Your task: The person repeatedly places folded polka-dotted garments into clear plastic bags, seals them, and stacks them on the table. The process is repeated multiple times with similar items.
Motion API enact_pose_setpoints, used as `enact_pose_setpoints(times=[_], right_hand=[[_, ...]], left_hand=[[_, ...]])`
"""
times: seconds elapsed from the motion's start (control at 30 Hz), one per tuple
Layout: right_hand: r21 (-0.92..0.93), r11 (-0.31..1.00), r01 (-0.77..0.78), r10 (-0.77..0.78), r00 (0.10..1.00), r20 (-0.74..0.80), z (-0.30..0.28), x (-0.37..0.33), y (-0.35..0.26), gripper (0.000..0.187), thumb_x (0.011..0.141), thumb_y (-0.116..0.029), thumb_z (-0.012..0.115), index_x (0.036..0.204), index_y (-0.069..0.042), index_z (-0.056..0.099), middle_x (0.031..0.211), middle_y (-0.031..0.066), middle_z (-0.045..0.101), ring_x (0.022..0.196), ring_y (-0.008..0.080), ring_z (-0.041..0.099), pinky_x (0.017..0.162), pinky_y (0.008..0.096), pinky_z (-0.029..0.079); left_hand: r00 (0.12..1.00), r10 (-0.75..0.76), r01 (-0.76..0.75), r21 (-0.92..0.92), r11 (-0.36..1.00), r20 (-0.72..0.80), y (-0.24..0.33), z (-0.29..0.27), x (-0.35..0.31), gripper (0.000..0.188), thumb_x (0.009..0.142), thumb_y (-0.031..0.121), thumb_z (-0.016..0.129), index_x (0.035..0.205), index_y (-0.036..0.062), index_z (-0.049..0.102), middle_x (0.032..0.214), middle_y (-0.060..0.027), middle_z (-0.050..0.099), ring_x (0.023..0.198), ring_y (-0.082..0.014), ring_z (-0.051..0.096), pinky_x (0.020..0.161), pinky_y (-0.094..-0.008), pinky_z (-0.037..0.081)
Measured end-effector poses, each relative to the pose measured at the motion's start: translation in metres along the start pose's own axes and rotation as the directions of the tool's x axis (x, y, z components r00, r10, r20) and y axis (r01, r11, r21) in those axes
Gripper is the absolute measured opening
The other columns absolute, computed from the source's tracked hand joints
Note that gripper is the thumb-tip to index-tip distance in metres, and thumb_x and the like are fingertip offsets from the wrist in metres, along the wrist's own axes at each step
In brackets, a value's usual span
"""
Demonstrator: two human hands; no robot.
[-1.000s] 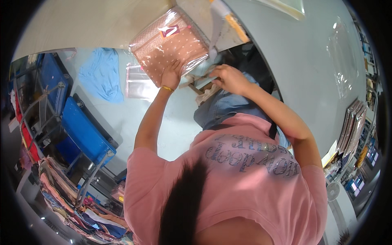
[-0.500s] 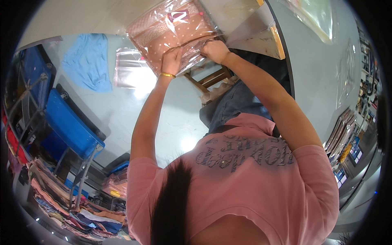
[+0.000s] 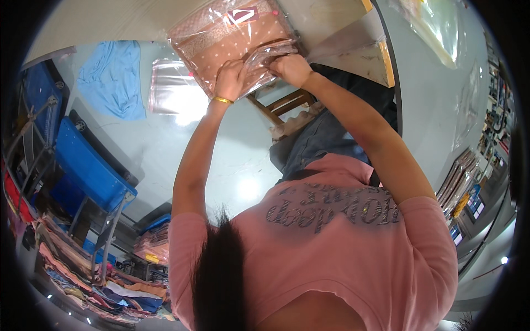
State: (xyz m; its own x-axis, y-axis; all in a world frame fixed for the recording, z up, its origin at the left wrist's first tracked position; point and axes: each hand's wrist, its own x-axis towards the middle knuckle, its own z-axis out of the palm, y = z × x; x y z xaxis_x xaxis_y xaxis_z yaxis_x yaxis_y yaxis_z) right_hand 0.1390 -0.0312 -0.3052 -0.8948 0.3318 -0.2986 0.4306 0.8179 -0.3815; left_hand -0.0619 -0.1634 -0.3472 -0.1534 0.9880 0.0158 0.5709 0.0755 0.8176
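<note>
A pink shirt (image 3: 314, 254) and a dark length of hair (image 3: 221, 276) lie nearest, with a heap of clothes (image 3: 102, 276) at the near left. Farther off on the left, a blue panel (image 3: 91, 165) stands on a metal frame. Between it and the left forearm, pale floor (image 3: 157, 149) shows as a wide strip. To the right of centre are the person's dark jeans (image 3: 309, 140) and, just beyond them, a wooden frame (image 3: 292, 103), both below the right forearm. A dark edge curves along the right side of the jeans, bounding a pale grey surface (image 3: 425, 110); a stack of wrapped packages (image 3: 458, 174) sits at its outer right side. Clear plastic sleeves (image 3: 171, 88) and a light blue cloth (image 3: 113, 80) lie on the far left, well apart from the hands. The left hand (image 3: 229, 79) bends its fingers onto the near left side of a bagged, dotted brown cloth (image 3: 218, 41); whether it pinches the film cannot be told. Just beside it, with a small gap between, the right hand (image 3: 292, 70) grasps crumpled film at the near right side of the same bag. The bag lies tilted at far centre, its near corner reaching past the line of the beige table's (image 3: 121, 22) edge. Right of the bag, near the right hand, is a board with a yellow end (image 3: 386, 63).
</note>
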Motion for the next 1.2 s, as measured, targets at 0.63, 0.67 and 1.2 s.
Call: enact_pose_setpoints(times=[0.63, 0.67, 1.2], right_hand=[[0.058, 0.993, 0.104, -0.087, 0.967, -0.241, 0.008, -0.004, -0.003, 0.032, 0.087, -0.021, 0.069, 0.116, -0.012, 0.060, 0.082, 0.0111, 0.071, 0.075, 0.0319, 0.070, 0.063, 0.0418, 0.055], [0.021, 0.999, 0.049, -0.046, 0.991, -0.125, 0.010, -0.006, -0.003, 0.036, 0.087, -0.022, 0.070, 0.120, -0.012, 0.059, 0.084, 0.0110, 0.071, 0.076, 0.0318, 0.070, 0.063, 0.0421, 0.055], [-0.029, 0.994, 0.109, -0.113, 0.955, -0.276, 0.016, -0.014, -0.007, 0.024, 0.087, -0.024, 0.069, 0.107, -0.009, 0.065, 0.091, 0.0118, 0.071, 0.083, 0.0316, 0.069, 0.073, 0.0439, 0.055]], left_hand=[[0.994, 0.089, -0.079, 0.133, 0.988, -0.070, 0.016, 0.008, 0.001, 0.017, 0.090, 0.013, 0.066, 0.097, -0.0019, 0.069, 0.101, -0.0203, 0.069, 0.098, -0.0382, 0.062, 0.091, -0.0459, 0.050], [0.997, 0.050, -0.044, 0.112, 0.993, -0.054, 0.013, 0.007, 0.002, 0.018, 0.090, 0.014, 0.066, 0.096, -0.0022, 0.069, 0.101, -0.0203, 0.069, 0.099, -0.0390, 0.062, 0.091, -0.0460, 0.049], [0.999, -0.009, 0.016, 0.141, 0.990, -0.051, 0.010, 0.011, 0.004, 0.021, 0.089, 0.008, 0.062, 0.105, -0.0036, 0.067, 0.110, -0.0213, 0.067, 0.105, -0.0404, 0.060, 0.093, -0.0451, 0.049]])
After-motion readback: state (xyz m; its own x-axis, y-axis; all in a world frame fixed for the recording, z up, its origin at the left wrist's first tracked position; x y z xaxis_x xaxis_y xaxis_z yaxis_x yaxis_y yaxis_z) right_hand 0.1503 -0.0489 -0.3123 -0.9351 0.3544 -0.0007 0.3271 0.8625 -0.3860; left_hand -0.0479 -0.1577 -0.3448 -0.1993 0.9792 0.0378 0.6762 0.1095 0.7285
